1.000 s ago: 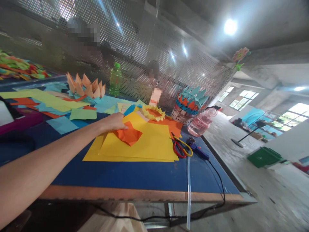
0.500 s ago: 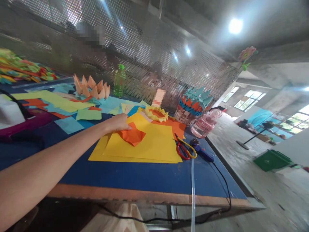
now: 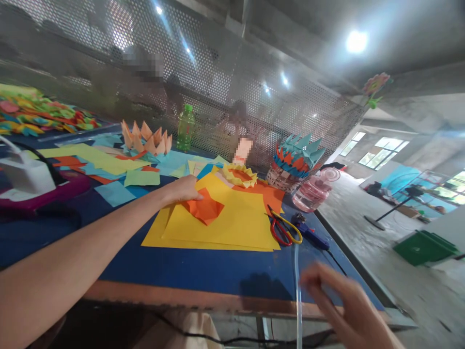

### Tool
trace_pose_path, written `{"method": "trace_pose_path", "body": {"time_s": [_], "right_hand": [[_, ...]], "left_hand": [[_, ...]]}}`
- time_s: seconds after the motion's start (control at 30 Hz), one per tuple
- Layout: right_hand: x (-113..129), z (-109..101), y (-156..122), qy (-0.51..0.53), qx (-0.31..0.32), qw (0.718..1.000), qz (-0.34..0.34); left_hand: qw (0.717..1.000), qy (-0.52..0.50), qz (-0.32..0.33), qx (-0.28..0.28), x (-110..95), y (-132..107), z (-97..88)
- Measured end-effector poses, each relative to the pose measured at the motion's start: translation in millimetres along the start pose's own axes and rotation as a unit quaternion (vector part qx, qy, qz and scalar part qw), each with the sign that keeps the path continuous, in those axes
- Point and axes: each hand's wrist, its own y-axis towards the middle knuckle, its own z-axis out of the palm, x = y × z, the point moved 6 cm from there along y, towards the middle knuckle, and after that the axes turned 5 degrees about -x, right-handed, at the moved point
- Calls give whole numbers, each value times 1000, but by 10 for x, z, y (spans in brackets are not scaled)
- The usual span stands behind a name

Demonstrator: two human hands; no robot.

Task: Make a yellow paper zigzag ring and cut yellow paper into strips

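Observation:
My left hand [image 3: 184,188] is closed, its fingers pinching the upper left corner of a folded piece of orange paper [image 3: 206,208]. That piece lies over yellow paper sheets [image 3: 225,228] stacked on the blue table. At the lower right, my right hand [image 3: 337,295] is blurred by motion above the table's front edge, fingers loosely curved and apart, with nothing visible in them. Beyond it lie scissors with red and yellow handles [image 3: 285,231] and a blue glue gun [image 3: 312,233]. A yellow folded-paper ring [image 3: 240,175] rests behind the sheets.
A peach pointed paper ring [image 3: 147,139] stands back left near a green bottle [image 3: 186,128]. Back right are a basket topped with paper points [image 3: 286,177] and a pink bottle [image 3: 310,192]. A white charger [image 3: 27,174] is at left; a clear tube [image 3: 298,291] crosses the front edge.
My right hand has come into view at the lower right. My left hand keeps hold of the orange paper; the whole view has shifted slightly.

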Motion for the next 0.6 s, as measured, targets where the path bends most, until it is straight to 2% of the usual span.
{"method": "trace_pose_path", "body": {"time_s": [0.07,0.1,0.13,0.23,0.37,0.5,0.6], "right_hand": [[-186,-191,374,-87,-98,991,29],[-276,-206,537,-125,-110,985,37],[-363,-192,678,-154,-113,981,43],[-591,-17,947,-229,-63,969,76],[-701,134,1021,-279,-11,952,124],[-719,80,975,-310,-2,941,137],[-848,16,913,-311,3,938,151]], "left_hand": [[1000,-5,1,-3,2,6,-1],[1000,-9,2,-2,0,5,0],[1000,-12,4,0,-3,1,2],[1000,-19,14,2,-20,-13,0],[1000,3,-6,-18,0,-9,-22],[1000,13,-16,-5,7,-4,-8],[1000,-1,-10,-11,-5,-10,-18]]}}
